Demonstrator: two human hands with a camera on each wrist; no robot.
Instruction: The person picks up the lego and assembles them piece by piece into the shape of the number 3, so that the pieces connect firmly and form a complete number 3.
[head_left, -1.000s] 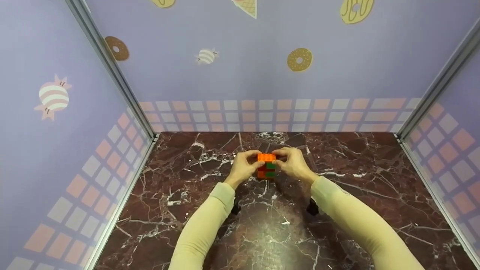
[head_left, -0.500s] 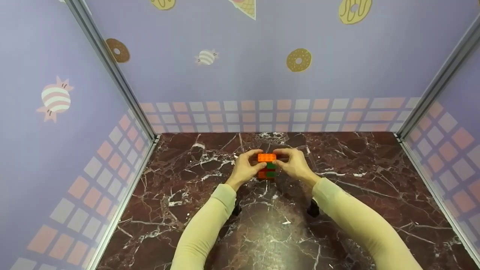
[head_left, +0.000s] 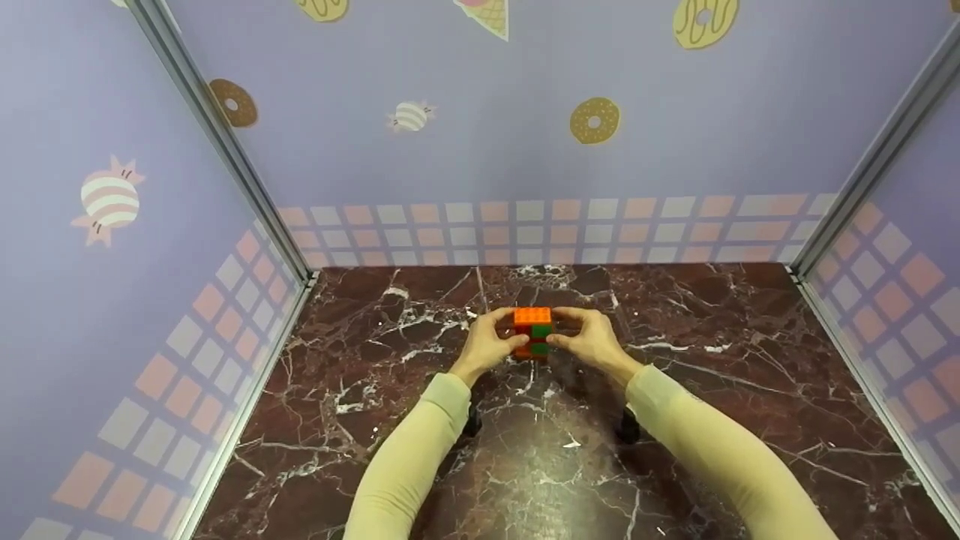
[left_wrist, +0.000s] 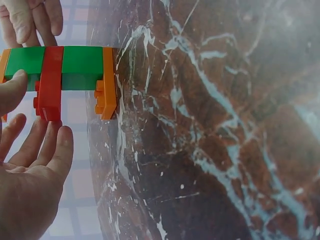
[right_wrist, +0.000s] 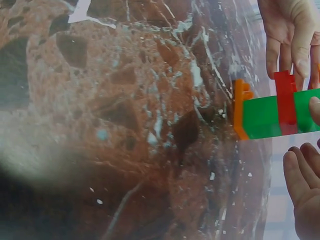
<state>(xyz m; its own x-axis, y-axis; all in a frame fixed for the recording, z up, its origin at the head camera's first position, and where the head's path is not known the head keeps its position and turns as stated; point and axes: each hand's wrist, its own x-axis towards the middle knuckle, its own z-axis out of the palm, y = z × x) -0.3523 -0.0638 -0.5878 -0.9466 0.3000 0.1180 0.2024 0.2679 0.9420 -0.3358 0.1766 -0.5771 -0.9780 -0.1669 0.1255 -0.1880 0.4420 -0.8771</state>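
Observation:
A small tower of toy building bricks (head_left: 540, 331) stands upright on the marbled table. In the left wrist view, which shows it sideways, it has an orange bottom piece (left_wrist: 109, 95), two green bricks (left_wrist: 82, 67) and a red piece (left_wrist: 51, 82) between them. A studded orange piece (head_left: 532, 315) caps it. My left hand (head_left: 484, 345) grips the tower's left side, thumb in front and fingers toward the back. On the right side my right hand (head_left: 595, 341) holds it likewise, its thumb near the upper green brick. Some finger contacts behind the tower are hidden.
The dark red marbled table (head_left: 360, 465) spreads around the tower. A lilac back wall (head_left: 487, 165) with printed sweets rises behind it, and panels with metal corner posts (head_left: 225, 142) stand at both sides.
Both hands have slid slightly down the tower, their thumbs lower on its front, exposing more of the orange top and upper green brick. The tower stays in about the same place.

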